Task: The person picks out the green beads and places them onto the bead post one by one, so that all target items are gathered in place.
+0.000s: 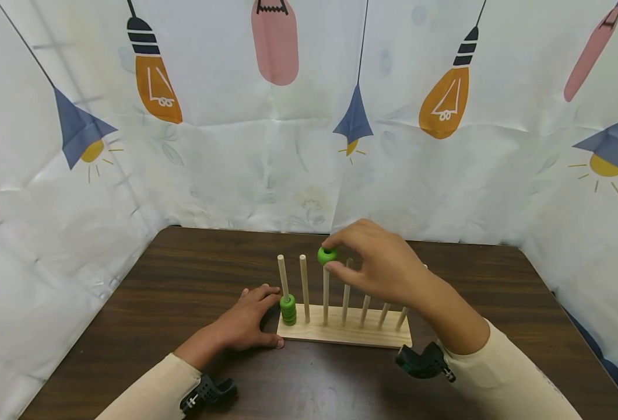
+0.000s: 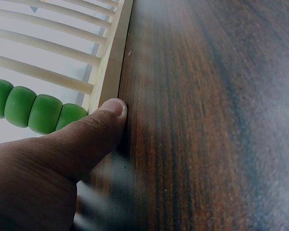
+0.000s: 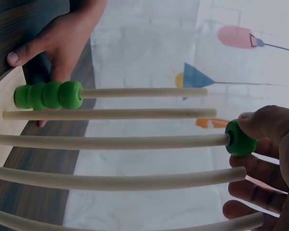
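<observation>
A wooden peg stand (image 1: 340, 333) with a row of upright pegs sits on the table. Several green beads (image 1: 288, 310) are stacked on its leftmost peg; the second peg (image 1: 305, 289) is bare. My right hand (image 1: 387, 262) pinches a single green bead (image 3: 241, 138) between thumb and forefinger. That bead is at the tip of the third peg (image 3: 135, 142), its hole lined up with the peg end. Down at the stand's left end, my left hand (image 1: 248, 319) holds the base, thumb (image 2: 108, 113) on the front corner and fingers reaching round behind the stacked beads.
The stand rests on a dark wood-grain table (image 1: 193, 274). A white curtain (image 1: 225, 169) printed with lamps and bulbs hangs behind and beside it. The right hand and forearm pass over the pegs on the right, partly hiding their tops.
</observation>
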Demonstrator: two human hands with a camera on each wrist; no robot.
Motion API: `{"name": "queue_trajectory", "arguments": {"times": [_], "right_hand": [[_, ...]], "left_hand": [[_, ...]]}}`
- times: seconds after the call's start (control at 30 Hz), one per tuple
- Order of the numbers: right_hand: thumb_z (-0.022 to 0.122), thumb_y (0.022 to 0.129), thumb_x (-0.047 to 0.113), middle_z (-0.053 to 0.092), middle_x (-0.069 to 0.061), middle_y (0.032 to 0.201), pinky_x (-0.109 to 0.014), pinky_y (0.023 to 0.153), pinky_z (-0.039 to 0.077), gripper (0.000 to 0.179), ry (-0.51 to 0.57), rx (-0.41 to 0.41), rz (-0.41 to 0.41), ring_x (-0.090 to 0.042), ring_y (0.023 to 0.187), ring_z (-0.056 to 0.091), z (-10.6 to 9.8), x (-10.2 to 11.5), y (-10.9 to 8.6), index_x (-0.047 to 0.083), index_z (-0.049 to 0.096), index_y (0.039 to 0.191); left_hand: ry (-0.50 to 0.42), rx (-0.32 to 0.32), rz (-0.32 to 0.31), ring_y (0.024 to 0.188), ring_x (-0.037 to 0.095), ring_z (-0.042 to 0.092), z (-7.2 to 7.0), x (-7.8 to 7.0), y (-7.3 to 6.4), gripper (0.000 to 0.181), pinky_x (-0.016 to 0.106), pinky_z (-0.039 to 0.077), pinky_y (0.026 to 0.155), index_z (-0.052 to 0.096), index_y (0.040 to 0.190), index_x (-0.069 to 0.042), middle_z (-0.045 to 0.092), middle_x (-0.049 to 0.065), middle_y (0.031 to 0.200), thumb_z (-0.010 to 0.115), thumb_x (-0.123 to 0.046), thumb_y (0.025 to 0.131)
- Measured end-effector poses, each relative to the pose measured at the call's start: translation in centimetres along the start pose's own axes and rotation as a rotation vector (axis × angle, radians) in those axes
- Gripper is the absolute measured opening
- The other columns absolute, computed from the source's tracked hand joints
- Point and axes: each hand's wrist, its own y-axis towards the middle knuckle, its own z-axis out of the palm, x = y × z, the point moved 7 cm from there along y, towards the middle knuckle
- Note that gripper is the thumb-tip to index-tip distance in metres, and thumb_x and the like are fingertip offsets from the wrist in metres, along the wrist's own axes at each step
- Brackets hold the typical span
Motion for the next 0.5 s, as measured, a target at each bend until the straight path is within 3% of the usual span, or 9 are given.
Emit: {"name": "queue_trajectory", "arguments": {"times": [0.5], "right_hand": [[0.077,0.094,0.032,0.069,0.011,0.113,-0.036,0.083,0.055,0.026,0.010,0.041,0.024,-0.009,0.113,0.060,1.0,0.5,1.5,0.021,0.073,0.117]], "left_hand": [[-0.012,0.005,-0.002,0.147,0.042,0.032,0.0,0.1,0.0,0.088,0.069,0.016,0.117,0.052,0.147,-0.007,0.040,0.016,0.155,0.085,-0.053,0.080]]}}
